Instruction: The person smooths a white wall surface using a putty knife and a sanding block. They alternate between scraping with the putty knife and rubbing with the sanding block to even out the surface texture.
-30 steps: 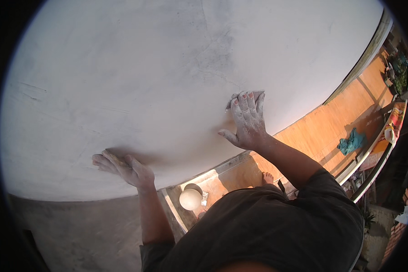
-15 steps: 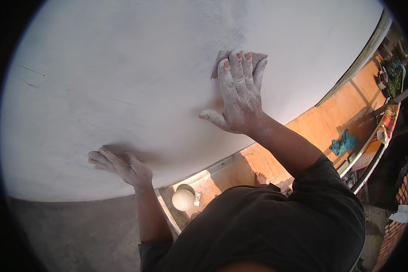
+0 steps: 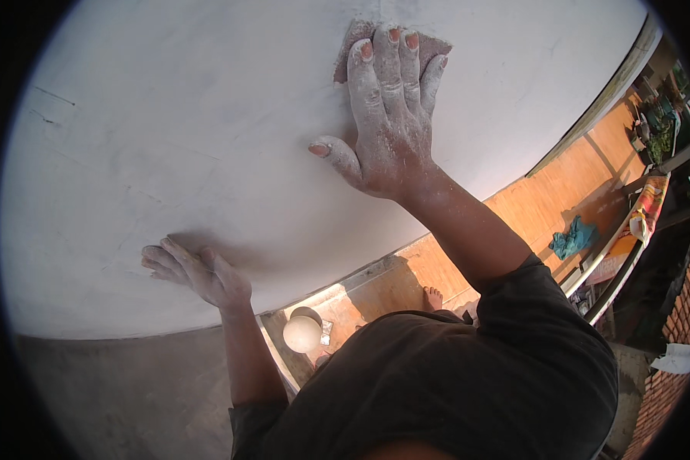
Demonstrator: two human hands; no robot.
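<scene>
My right hand (image 3: 383, 130), coated in white dust, presses a rough grey-brown abrasive sheet (image 3: 349, 54) against the pale plastered wall (image 3: 169, 115), fingers laid over it and thumb out to the left. Lower on the left, my left hand (image 3: 201, 272), also dusty, lies against the same wall with its fingers stretched out and a shadow above it; I see nothing held in it. Faint scratches and grey smudges mark the plaster.
Below runs an orange tiled floor (image 3: 517, 218) with my bare foot (image 3: 433, 299), a round pale container (image 3: 302, 333) and a crumpled teal cloth (image 3: 571, 238). At right are a railing (image 3: 602, 276) draped with colourful fabric (image 3: 644, 211), plants (image 3: 659, 142) and a brick-red surface (image 3: 682, 307).
My right hand has slid up the wall and slightly left, carrying the abrasive sheet. My left hand has shifted a little up and to the left, still against the wall.
</scene>
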